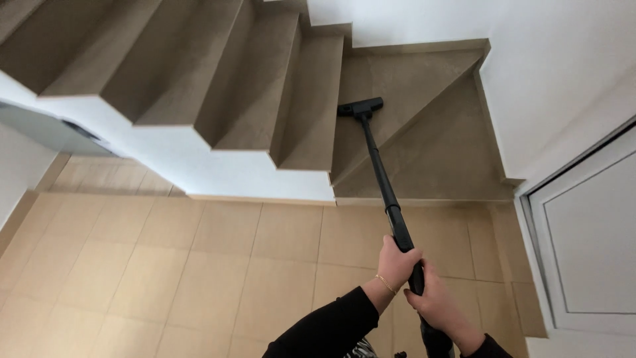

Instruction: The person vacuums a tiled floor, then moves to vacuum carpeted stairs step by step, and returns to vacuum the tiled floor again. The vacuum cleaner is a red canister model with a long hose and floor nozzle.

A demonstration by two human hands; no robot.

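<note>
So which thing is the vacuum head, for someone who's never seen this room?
Start at the brown staircase that turns at the white corner wall. On its second step up, a wedge-shaped one, sits the vacuum head. It is a small flat black bar at the far end of the long black wand, the only dark thing on the steps.

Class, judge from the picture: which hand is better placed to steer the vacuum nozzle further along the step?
Probably the left hand: it grips the black wand higher up, nearer the nozzle; the right hand holds lower.
</note>
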